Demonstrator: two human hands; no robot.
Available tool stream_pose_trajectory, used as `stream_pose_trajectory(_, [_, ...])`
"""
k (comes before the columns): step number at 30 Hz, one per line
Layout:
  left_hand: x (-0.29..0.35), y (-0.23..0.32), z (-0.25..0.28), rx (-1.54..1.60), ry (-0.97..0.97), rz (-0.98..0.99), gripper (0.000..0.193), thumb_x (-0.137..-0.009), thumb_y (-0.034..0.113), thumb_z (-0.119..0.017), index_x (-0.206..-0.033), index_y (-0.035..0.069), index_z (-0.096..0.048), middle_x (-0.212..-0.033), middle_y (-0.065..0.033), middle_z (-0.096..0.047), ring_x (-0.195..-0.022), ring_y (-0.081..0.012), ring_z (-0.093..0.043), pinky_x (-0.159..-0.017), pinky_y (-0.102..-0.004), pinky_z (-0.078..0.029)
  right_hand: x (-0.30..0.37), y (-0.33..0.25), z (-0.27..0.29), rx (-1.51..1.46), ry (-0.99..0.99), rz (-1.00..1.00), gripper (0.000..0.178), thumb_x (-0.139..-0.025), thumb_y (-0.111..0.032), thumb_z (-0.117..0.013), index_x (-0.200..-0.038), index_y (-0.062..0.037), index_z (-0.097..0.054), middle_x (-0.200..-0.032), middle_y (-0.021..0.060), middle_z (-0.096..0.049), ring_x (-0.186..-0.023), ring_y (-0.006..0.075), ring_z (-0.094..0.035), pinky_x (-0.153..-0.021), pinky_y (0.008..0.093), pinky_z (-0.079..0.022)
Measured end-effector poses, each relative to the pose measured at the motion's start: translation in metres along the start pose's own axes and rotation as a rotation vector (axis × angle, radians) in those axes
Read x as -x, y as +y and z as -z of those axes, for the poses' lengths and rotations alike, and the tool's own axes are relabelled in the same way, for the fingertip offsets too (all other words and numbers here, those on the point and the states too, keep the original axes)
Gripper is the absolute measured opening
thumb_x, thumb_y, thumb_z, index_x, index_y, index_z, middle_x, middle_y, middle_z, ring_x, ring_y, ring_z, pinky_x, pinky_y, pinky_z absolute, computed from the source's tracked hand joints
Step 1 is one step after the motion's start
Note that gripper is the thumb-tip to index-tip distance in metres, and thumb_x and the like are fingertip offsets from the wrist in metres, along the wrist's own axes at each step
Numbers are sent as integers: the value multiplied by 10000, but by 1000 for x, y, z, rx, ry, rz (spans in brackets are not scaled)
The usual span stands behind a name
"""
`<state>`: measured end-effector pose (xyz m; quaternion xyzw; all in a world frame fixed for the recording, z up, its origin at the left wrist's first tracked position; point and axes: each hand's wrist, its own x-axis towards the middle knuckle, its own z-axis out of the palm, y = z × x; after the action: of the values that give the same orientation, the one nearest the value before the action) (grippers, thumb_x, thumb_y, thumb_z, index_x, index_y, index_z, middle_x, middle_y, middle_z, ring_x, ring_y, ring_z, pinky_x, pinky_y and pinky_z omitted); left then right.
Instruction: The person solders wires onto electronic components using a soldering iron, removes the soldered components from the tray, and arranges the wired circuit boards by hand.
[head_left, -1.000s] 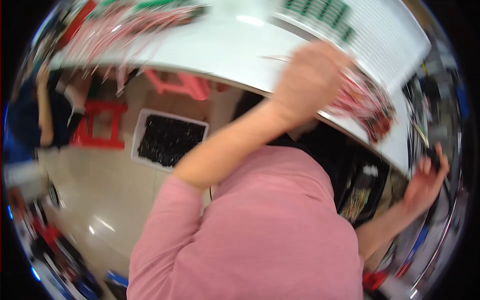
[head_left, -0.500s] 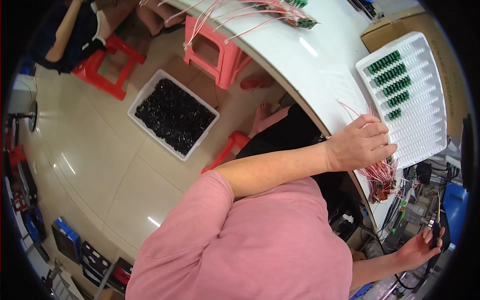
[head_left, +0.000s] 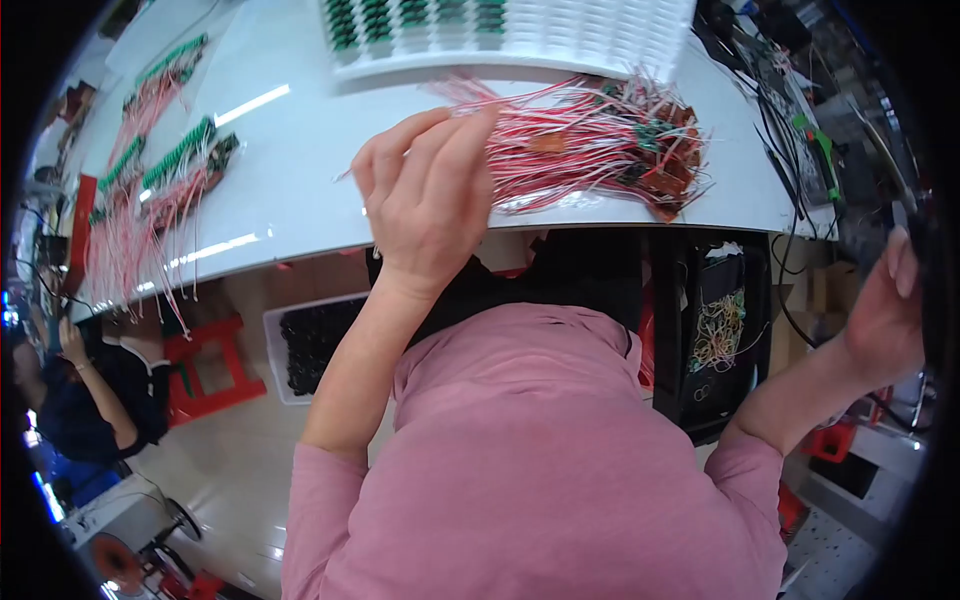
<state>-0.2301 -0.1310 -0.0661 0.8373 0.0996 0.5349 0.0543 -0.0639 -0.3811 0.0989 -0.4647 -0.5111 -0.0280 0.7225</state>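
Lying just right of the half-curled left grip (head_left: 428, 200): red-white wires (head_left: 545, 178); any hold unclear.

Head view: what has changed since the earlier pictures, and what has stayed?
The left grip has moved away from the boards, toward the loose ends of the red and white wires; whether it pinches any is unclear. The view has turned too. The right grip stays far right; the wires still lie on the table beside the tray of green parts.
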Motion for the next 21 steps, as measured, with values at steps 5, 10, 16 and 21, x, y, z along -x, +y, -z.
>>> stream_pose_trajectory(5, [-13, 13, -11, 5, -78, -44, 297, -705, -42, -540, -979, 72, -539, -899, -30, -600, -870, -203, -528, -798, -291, -332, 20, 19, 27, -21, 138, -32, 275, -874, -298, -398, -939, -57, -513, -1106, 137, -501, -605, 93, -389, -611, 260, -289])
stream_pose_trajectory(10, [-18, 15, -12, -71, -132, -61, 382, -621, 17, -576, -992, 99, -539, -873, -31, -576, -863, -209, -522, -781, -320, -334, 27, 53, 39, -219, 41, 10, 250, -895, -294, -367, -971, -71, -453, -1114, 169, -477, -588, 104, -396, -602, 254, -324])
stream_pose_trajectory(16, [-19, 20, -2, -85, -212, -23, 380, -633, 34, -594, -1003, 104, -542, -911, 0, -557, -875, -168, -507, -777, -317, -341, 36, 69, 32, -91, 258, -55, 254, -888, -325, -380, -907, -74, -417, -1045, 162, -487, -536, 105, -384, -530, 229, -312])
stream_pose_trajectory(21, [-19, 18, 6, -77, -218, 13, 390, -641, 54, -603, -1020, 114, -537, -931, 7, -550, -911, -150, -494, -787, -322, -338, 37, 64, 25, -100, 257, -64, 237, -894, -309, -376, -916, -82, -441, -1092, 137, -484, -588, 106, -400, -555, 232, -323])
